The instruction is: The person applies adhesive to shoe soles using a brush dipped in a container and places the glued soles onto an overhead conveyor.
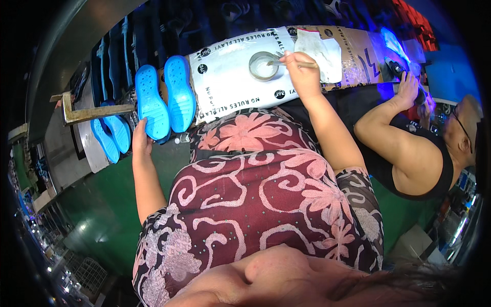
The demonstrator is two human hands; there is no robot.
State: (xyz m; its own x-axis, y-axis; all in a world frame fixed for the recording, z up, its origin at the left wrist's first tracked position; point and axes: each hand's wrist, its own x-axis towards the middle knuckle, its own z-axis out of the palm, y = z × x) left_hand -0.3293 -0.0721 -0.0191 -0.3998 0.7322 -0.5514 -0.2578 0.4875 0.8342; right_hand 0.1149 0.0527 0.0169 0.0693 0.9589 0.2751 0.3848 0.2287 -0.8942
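Observation:
My left hand [142, 138] is closed on the heel end of a bright blue shoe sole [152, 102], thumb over its upper face. A second blue sole [179, 94] lies close on its right. Over the white sheet my right hand [303, 77] grips a brush [309, 65] by its handle. The brush's tip dips into a small round bowl [251, 70] with whitish contents. Whether the bowl holds glue or another liquid, I cannot tell.
Two more blue soles [116, 134] lie at the left, by a metal bar [97, 113]. A printed white sheet [225, 77] covers the bench, with a white cloth or paper piece [331, 56] on it. At right a co-worker's hand [407, 87] handles a dark shoe [395, 66] under blue light.

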